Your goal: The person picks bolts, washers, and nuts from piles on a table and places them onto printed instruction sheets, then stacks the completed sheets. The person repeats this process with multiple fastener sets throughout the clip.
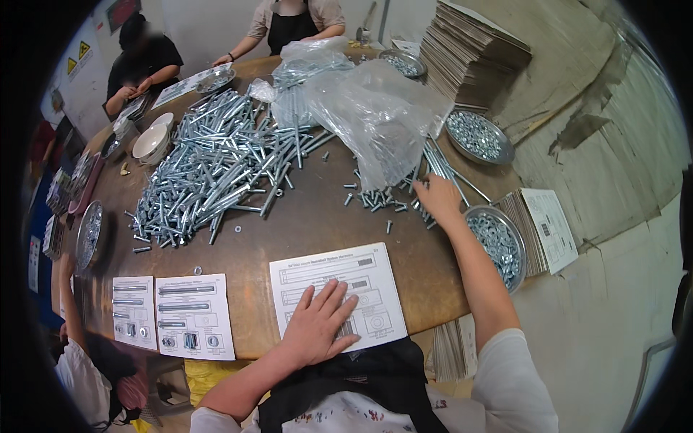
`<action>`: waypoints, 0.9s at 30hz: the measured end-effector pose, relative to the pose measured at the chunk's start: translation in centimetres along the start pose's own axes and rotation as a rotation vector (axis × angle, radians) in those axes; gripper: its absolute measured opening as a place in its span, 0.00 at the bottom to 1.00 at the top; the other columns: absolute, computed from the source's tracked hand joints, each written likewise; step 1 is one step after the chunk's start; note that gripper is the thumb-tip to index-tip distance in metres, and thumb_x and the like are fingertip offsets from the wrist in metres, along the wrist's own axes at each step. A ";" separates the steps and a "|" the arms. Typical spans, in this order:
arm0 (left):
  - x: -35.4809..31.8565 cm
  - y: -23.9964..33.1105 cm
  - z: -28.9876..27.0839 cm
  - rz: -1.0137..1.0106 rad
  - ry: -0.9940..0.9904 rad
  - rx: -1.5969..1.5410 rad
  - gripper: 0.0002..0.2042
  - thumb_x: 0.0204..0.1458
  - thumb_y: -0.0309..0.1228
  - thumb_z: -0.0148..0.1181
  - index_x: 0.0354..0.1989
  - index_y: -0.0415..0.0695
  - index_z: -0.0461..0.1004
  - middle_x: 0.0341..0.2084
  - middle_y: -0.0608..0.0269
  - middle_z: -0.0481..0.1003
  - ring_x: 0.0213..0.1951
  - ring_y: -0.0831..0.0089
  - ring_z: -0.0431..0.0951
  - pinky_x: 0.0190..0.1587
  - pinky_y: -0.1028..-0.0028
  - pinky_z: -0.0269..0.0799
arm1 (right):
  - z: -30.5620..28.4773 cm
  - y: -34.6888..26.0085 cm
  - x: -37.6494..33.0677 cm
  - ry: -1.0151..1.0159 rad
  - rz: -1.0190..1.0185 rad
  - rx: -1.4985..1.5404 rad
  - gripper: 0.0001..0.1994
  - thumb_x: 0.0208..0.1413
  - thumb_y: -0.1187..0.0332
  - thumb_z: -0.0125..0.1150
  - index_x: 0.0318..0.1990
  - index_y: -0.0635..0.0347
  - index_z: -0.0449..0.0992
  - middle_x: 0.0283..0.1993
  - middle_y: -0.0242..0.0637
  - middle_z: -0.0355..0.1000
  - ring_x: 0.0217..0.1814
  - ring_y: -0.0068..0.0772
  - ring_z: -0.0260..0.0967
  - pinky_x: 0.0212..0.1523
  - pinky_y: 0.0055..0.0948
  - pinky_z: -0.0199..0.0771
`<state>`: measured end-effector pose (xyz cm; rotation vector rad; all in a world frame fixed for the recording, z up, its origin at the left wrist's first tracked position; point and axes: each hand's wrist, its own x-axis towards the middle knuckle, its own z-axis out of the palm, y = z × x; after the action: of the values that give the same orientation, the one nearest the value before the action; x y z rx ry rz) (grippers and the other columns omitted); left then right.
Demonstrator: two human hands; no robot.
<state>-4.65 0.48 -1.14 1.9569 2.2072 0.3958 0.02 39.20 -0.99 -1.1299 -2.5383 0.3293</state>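
My left hand (317,321) lies flat, fingers spread, on a white printed sheet (339,278) at the near edge of the round brown table (303,224). My right hand (438,200) reaches out to the right and rests among small loose bolts (379,198) and long threaded rods (447,173), fingers curled over them; whether it grips any I cannot tell. A metal pan of small nuts (498,245) sits just right of that hand.
A big heap of long bolts (209,173) covers the table's left middle. Clear plastic bags (368,108) lie behind. More metal pans (478,136), a cardboard stack (469,50), two printed sheets (173,314) and other people at the far and left sides.
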 end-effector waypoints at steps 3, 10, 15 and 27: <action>0.0 -0.1 0.0 0.003 0.022 -0.009 0.34 0.58 0.56 0.51 0.67 0.47 0.63 0.68 0.49 0.59 0.71 0.54 0.53 0.70 0.49 0.47 | 3.7 1.6 5.2 -0.070 0.160 -0.075 0.24 0.52 0.49 0.63 0.42 0.65 0.81 0.42 0.58 0.78 0.47 0.59 0.77 0.49 0.51 0.75; 0.9 -0.5 0.5 0.095 0.106 -0.091 0.35 0.56 0.55 0.52 0.67 0.45 0.62 0.68 0.48 0.58 0.71 0.54 0.53 0.70 0.49 0.47 | 6.8 13.7 10.8 -0.012 0.357 0.773 0.19 0.49 0.59 0.67 0.39 0.68 0.82 0.36 0.41 0.80 0.31 0.37 0.75 0.33 0.35 0.73; -1.1 -0.9 0.9 0.009 0.147 -0.083 0.34 0.57 0.54 0.53 0.67 0.44 0.62 0.67 0.49 0.60 0.71 0.55 0.55 0.69 0.49 0.48 | 0.4 -3.1 -4.6 0.198 0.162 1.019 0.08 0.58 0.67 0.62 0.36 0.64 0.82 0.30 0.28 0.76 0.24 0.14 0.63 0.23 0.20 0.59; -2.9 -5.3 -1.3 -0.535 0.575 -0.654 0.12 0.55 0.30 0.62 0.46 0.40 0.77 0.37 0.54 0.76 0.39 0.61 0.78 0.41 0.65 0.74 | 0.9 -11.3 -14.8 -0.065 -0.795 0.299 0.06 0.49 0.73 0.68 0.36 0.56 0.82 0.32 0.33 0.76 0.29 0.36 0.75 0.30 0.31 0.74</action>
<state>-9.68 -3.11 -1.72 0.9413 2.3353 1.4891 1.33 20.61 -1.08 0.0293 -2.6306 0.5001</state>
